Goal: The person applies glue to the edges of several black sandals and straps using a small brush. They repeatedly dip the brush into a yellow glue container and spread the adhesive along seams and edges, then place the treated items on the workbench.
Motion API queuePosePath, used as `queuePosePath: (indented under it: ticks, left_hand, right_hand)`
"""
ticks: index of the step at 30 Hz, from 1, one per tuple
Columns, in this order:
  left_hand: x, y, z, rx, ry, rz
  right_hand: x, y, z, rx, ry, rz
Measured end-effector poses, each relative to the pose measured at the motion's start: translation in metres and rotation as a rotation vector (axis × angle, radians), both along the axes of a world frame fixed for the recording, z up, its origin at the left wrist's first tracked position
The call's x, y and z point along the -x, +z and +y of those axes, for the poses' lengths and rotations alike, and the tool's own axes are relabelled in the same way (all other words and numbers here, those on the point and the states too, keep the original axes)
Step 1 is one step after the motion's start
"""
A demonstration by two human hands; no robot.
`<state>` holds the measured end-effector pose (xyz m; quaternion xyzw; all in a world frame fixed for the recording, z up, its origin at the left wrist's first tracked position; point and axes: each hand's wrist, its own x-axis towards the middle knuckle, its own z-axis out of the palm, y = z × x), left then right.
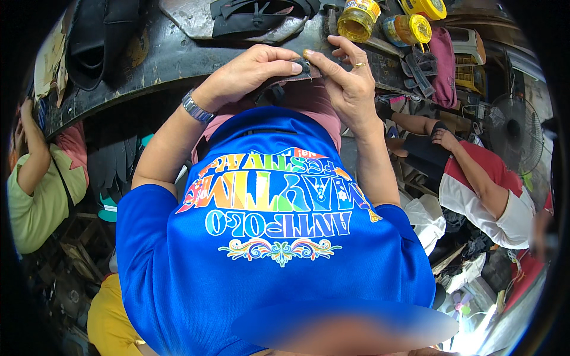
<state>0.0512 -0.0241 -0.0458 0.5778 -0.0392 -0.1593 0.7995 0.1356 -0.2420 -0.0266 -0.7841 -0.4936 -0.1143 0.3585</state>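
Both my hands meet at the near edge of a worn dark table. Between them is a small dark, flat piece that looks like leather or fabric, with a pale frayed edge. My left hand, wearing a wristwatch, pinches one side of it between thumb and forefinger. The thumb and fingers of my right hand, which has a ring, close on the other side. My fingers cover part of the piece, so its full shape cannot be made out.
Black strap pieces lie on a grey slab ahead. Yellow-labelled jars, tools and a pink cloth crowd the right. A fan stands farther right. People sit close by: one in light green, another in red and white.
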Motion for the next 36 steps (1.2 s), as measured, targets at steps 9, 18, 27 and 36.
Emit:
queuePosePath:
  ticks: [9, 18, 27, 36]
  left_hand:
    - [0.000, -0.003, -0.009, -0.059, 0.173, 0.033]
    - [0.004, -0.004, -0.018, -0.045, 0.225, 0.071]
    - [0.001, -0.010, -0.011, -0.143, 0.242, 0.024]
    - [0.004, -0.003, -0.020, -0.055, 0.285, 0.012]
  right_hand:
    - [0.019, 0.005, -0.008, -0.270, 0.027, 0.384]
    - [0.029, -0.002, 0.002, -0.348, 0.007, 0.577]
    - [0.027, 0.007, -0.016, -0.218, 0.027, 0.562]
    - [0.038, -0.001, 0.004, -0.500, 0.007, 0.917]
